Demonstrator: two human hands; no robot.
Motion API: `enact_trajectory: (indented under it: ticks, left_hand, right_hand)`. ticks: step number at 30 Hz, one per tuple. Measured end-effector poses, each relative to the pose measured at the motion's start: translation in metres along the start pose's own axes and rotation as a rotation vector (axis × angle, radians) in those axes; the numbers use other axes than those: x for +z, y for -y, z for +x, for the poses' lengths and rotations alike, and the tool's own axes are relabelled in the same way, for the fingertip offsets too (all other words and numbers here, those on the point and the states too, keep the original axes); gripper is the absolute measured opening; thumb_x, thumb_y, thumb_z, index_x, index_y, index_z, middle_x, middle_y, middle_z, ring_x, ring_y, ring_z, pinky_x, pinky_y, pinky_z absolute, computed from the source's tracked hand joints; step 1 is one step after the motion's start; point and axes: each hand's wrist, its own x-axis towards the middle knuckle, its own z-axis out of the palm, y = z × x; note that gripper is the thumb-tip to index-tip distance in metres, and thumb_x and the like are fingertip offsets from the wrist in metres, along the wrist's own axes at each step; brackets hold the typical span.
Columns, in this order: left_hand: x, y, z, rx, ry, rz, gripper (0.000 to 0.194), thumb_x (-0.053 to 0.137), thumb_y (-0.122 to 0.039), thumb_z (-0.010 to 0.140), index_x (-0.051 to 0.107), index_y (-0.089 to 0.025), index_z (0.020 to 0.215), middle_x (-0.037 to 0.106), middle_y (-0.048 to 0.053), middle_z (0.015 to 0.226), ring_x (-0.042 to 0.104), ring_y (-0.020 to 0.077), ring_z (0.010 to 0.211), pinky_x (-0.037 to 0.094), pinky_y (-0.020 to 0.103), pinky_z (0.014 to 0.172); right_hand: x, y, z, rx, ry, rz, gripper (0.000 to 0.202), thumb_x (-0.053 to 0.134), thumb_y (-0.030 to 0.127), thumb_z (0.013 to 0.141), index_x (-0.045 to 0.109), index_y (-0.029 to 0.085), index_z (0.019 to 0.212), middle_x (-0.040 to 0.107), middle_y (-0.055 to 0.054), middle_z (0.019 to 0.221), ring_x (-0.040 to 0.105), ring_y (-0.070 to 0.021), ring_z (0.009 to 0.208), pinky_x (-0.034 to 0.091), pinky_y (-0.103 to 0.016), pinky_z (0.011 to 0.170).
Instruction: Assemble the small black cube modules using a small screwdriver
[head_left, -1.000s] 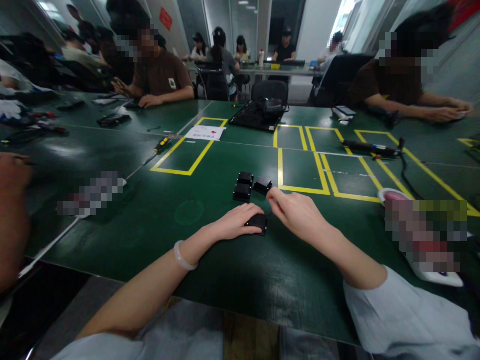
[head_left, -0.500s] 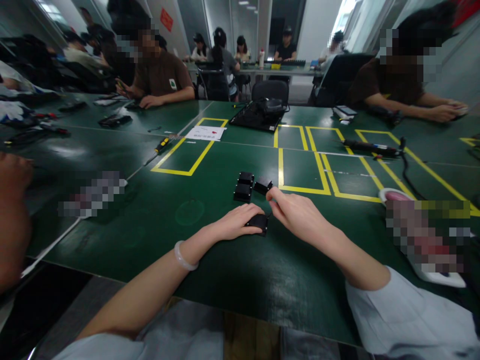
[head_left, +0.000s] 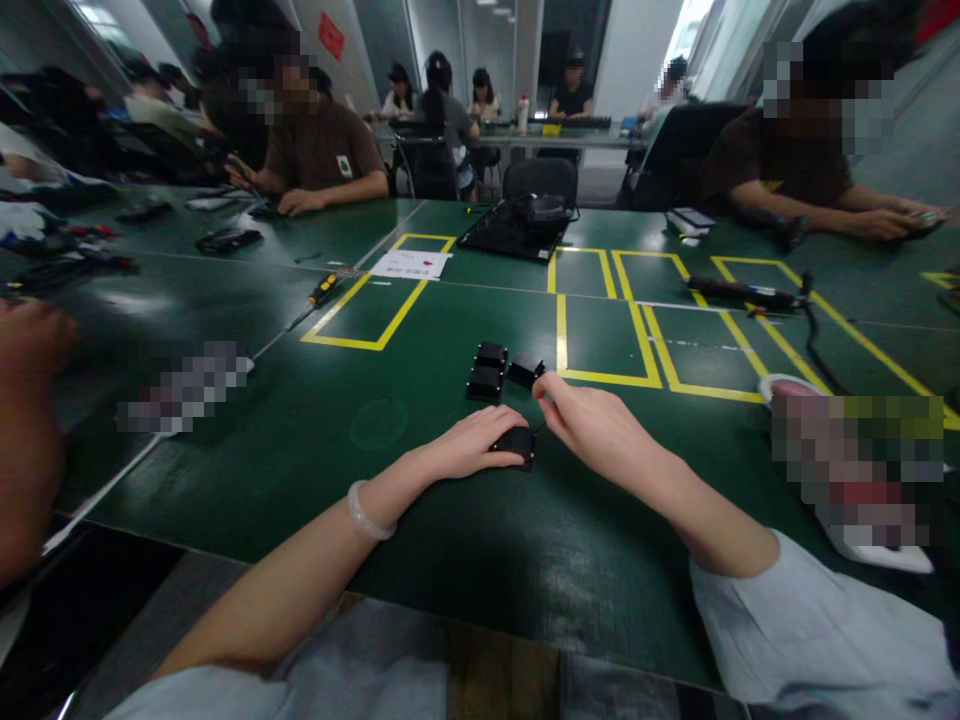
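My left hand (head_left: 471, 442) is closed round a small black block (head_left: 515, 445) on the green table, fingers over its far side and thumb along the near side. To its right, my right hand (head_left: 589, 418) is bent into a pinch. A thin dark tip shows between those fingers and the block's right corner, too small to name. Just beyond the hands lie a pair of similar black blocks, one (head_left: 485, 384) in front of the other (head_left: 491, 355). Another black block (head_left: 526, 368) sits at an angle beside them, close to my right fingertips.
Yellow tape outlines (head_left: 611, 380) mark the green table (head_left: 420, 560). A yellow-black screwdriver (head_left: 324, 289) and white paper (head_left: 411, 265) lie ahead left. A black panel (head_left: 502, 235) is farther back. A white tray (head_left: 847, 550) stands at right. Another person's arm (head_left: 30, 430) rests at left.
Both hands and the black blocks stay in nearly the same places. The view has shifted very slightly.
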Motion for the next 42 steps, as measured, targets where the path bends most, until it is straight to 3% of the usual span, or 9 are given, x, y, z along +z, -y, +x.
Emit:
enact_trajectory:
  ticks: [8, 18, 24, 36, 42]
  left_hand:
    - [0.0014, 0.0022, -0.0006, 0.007, 0.006, 0.024, 0.046, 0.054, -0.050, 0.094, 0.048, -0.022, 0.130, 0.057, 0.010, 0.122, 0.054, 0.0261, 0.112, 0.042, 0.038, 0.098]
    - [-0.0006, 0.0002, -0.0002, 0.010, 0.014, 0.024, 0.042, 0.052, -0.051, 0.094, 0.050, -0.021, 0.124, 0.056, 0.009, 0.121, 0.054, 0.0253, 0.110, 0.042, 0.036, 0.097]
    - [-0.0003, -0.0007, 0.0003, 0.000, 0.016, 0.033, 0.046, 0.054, -0.050, 0.094, 0.048, -0.021, 0.129, 0.056, 0.010, 0.121, 0.054, 0.0260, 0.111, 0.042, 0.038, 0.098]
    - [-0.0010, -0.0015, 0.0004, -0.008, 0.011, 0.009, 0.042, 0.054, -0.050, 0.094, 0.051, -0.022, 0.124, 0.057, 0.009, 0.121, 0.054, 0.0257, 0.111, 0.043, 0.038, 0.097]
    - [-0.0005, -0.0006, 0.0001, -0.008, 0.008, -0.005, 0.045, 0.055, -0.050, 0.093, 0.050, -0.022, 0.129, 0.057, 0.010, 0.122, 0.054, 0.0260, 0.112, 0.042, 0.038, 0.099]
  right_hand:
    - [0.0021, -0.0014, 0.0001, 0.025, -0.022, -0.104, 0.031, 0.031, 0.037, 0.101, 0.054, 0.018, 0.104, 0.068, -0.006, 0.076, 0.060, -0.0176, 0.063, 0.024, -0.026, 0.055]
    - [0.0006, -0.0006, -0.0005, 0.014, -0.039, -0.020, 0.022, 0.035, 0.023, 0.097, 0.051, 0.017, 0.108, 0.068, -0.004, 0.081, 0.059, -0.0159, 0.064, 0.027, -0.026, 0.055]
    - [0.0008, -0.0004, -0.0003, 0.024, -0.023, -0.097, 0.029, 0.033, 0.037, 0.101, 0.054, 0.017, 0.104, 0.067, -0.004, 0.075, 0.059, -0.0173, 0.063, 0.024, -0.026, 0.054]
    - [0.0019, -0.0009, -0.0007, 0.018, -0.030, -0.076, 0.024, 0.033, 0.028, 0.099, 0.052, 0.018, 0.109, 0.069, -0.005, 0.079, 0.060, -0.0167, 0.063, 0.023, -0.026, 0.054]
    - [0.0013, -0.0019, -0.0006, 0.017, -0.031, -0.068, 0.027, 0.032, 0.035, 0.100, 0.052, 0.018, 0.106, 0.068, -0.005, 0.079, 0.060, -0.0171, 0.065, 0.024, -0.025, 0.055]
